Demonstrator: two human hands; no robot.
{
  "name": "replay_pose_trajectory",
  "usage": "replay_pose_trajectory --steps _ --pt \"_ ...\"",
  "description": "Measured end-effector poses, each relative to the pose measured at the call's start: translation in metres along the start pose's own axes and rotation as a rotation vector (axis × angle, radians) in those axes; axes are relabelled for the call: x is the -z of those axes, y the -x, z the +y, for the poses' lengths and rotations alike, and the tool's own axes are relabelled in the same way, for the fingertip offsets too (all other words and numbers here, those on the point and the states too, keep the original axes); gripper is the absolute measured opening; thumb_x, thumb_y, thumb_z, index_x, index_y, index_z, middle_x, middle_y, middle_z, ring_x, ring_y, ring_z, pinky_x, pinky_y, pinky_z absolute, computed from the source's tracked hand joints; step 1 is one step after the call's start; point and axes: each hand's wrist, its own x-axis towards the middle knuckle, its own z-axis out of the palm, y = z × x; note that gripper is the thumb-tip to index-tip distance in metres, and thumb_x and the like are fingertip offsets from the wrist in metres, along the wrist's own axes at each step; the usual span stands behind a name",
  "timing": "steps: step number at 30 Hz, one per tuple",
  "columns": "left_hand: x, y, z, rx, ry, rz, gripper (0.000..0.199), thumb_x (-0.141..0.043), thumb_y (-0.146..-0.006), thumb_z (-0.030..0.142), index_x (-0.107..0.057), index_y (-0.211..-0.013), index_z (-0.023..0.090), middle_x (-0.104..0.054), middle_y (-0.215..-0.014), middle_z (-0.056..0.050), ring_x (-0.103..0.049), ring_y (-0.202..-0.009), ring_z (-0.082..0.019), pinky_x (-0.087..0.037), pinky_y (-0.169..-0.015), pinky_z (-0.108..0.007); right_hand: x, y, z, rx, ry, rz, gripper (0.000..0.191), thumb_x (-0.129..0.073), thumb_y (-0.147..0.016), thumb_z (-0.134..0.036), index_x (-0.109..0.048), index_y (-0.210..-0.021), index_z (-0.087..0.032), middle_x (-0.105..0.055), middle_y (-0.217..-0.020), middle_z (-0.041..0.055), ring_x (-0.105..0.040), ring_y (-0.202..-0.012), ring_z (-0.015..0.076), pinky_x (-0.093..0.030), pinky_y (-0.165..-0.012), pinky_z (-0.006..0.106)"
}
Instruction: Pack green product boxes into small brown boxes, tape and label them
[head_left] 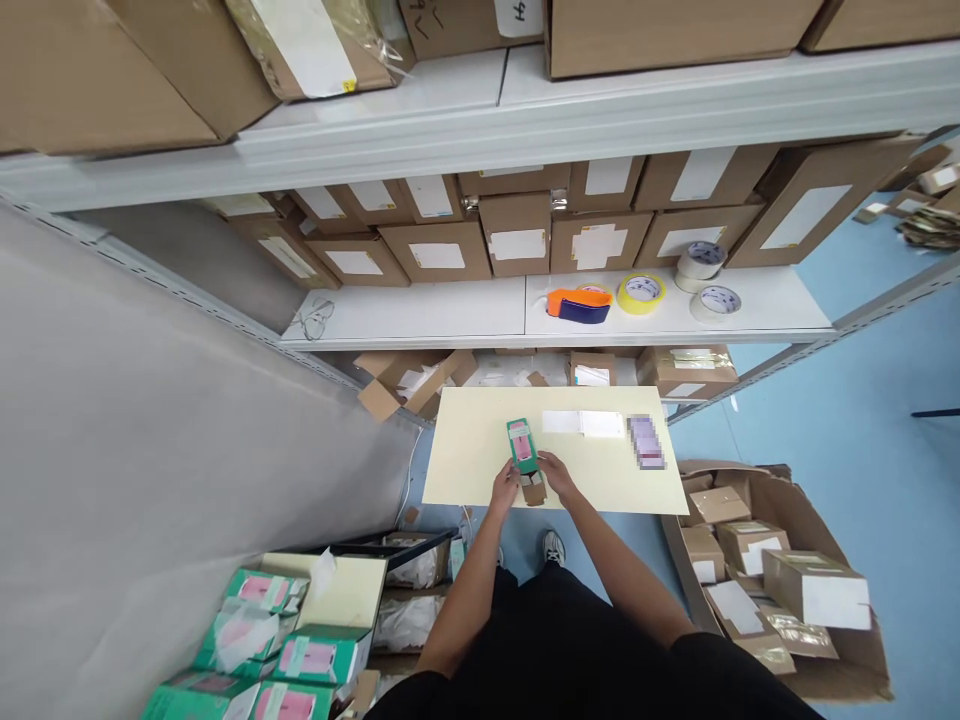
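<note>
A green box with a pink picture (521, 440) lies on the pale yellow tabletop (465, 440), its near end by a small open brown carton (533, 490). My left hand (505, 487) is closed on the green box's lower left side. At its lower right side, my right hand (556, 474) has its fingers against the box and carton. How far the green box sits inside the carton is too small to tell. White paper labels (600, 424) and a blurred purple stack (646, 442) lie to the right on the tabletop.
A shelf (435, 310) ahead holds brown boxes, an orange tape dispenser (579, 305), yellow tape (640, 293) and white tape rolls (715, 303). At right, a large carton (862, 665) holds packed parcels. Several green boxes (315, 657) stand at lower left.
</note>
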Motion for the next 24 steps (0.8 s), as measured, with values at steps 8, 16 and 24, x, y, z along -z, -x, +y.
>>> replay_pose_trajectory --steps 8,16,24 --pt "0.032 -0.032 0.035 -0.023 -0.009 0.035 0.073 -0.074 -0.084 0.044 -0.055 -0.151 0.019 -0.077 -0.113 -0.014 -0.075 -0.094 -0.024 -0.060 -0.085 -0.039 -0.038 -0.023 -0.049 0.232 0.318 -0.044 0.061 -0.078 -0.070 -0.028 -0.071 -0.130 -0.033 -0.072 -0.135 0.0013 -0.063 -0.128 0.0317 -0.044 -0.115 0.047" --pt "0.065 -0.073 0.095 -0.407 -0.256 -0.075 0.061 -0.080 -0.076 0.028 -0.067 -0.136 0.024 -0.057 -0.153 -0.012 -0.050 -0.145 -0.030 -0.037 -0.122 -0.044 -0.078 -0.041 -0.096 0.290 0.551 -0.035 0.053 -0.076 -0.069 -0.017 -0.076 -0.120 -0.031 -0.078 -0.119 0.0021 -0.069 -0.117 0.0320 -0.048 -0.107 0.044" --pt "0.085 -0.092 0.123 -0.471 -0.682 -0.110 0.031 -0.078 -0.082 0.030 -0.073 -0.111 0.024 -0.073 -0.114 -0.012 -0.063 -0.121 -0.031 -0.046 -0.104 -0.037 -0.090 -0.025 -0.087 0.373 0.775 0.484 0.049 -0.072 -0.079 -0.023 -0.069 -0.127 -0.026 -0.060 -0.147 0.0133 -0.045 -0.143 0.0371 -0.037 -0.116 0.050"
